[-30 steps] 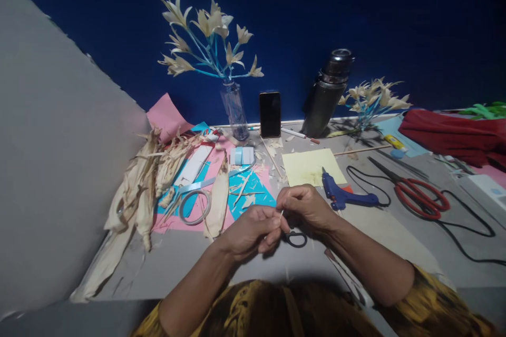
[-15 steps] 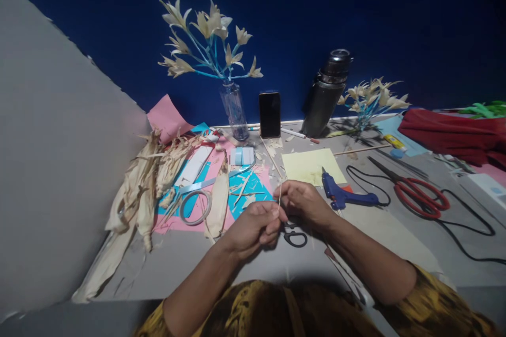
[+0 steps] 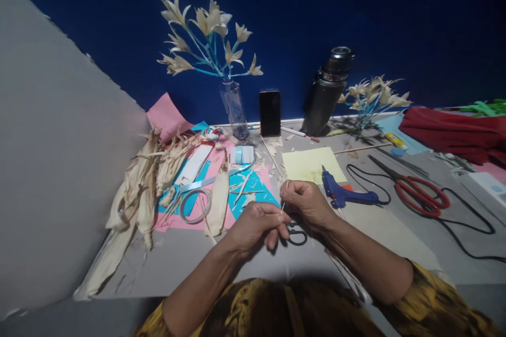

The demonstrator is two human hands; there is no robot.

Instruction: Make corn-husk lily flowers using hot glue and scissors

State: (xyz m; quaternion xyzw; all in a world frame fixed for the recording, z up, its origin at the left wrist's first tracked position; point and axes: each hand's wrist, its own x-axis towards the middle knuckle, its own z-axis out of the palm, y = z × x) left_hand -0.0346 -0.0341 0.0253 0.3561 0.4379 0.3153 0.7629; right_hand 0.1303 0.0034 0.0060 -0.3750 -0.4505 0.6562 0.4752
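The thin strip (image 3: 283,201) now juts up between both hands, having been barely visible before.

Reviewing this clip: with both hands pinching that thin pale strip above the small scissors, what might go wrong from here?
1. The thin pale strip is pinched between the left hand and right hand; it looks fragile and may snap or split.
2. The small black scissors lie directly under the hands, so a lowered finger might catch them.
3. The blue glue gun sits beside the right hand; its tip may be hot, and its black cord could snag.
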